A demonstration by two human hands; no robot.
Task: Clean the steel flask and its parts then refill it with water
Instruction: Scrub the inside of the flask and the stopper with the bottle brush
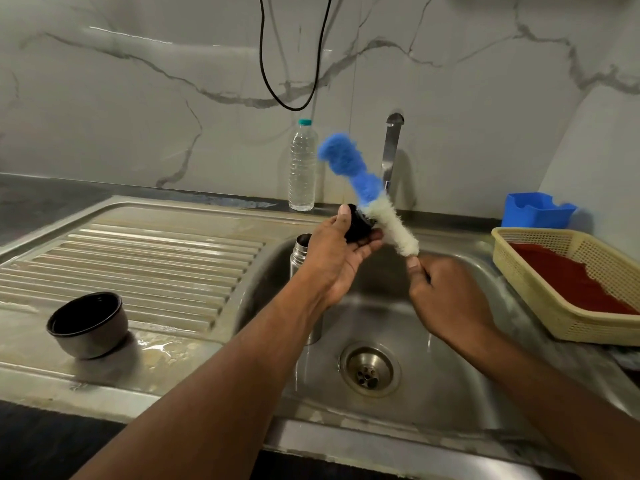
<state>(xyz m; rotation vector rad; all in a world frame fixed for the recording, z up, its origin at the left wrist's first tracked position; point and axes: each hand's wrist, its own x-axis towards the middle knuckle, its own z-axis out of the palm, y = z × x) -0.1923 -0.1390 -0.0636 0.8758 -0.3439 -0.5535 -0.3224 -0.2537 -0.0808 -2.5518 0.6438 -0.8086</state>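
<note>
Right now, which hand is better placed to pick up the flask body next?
Left, probably. The left hand is right beside the flask in the sink; the right hand, farther away, grips the brush.

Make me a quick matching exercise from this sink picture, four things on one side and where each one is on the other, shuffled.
Things:
1. steel flask
2. flask cup
3. black stopper
4. bottle brush

Places:
A. gripped by the right hand
B. standing upright in the sink basin
C. held in the left hand
D. on the wet draining board

Pairs: 1-B, 2-D, 3-C, 4-A
</note>
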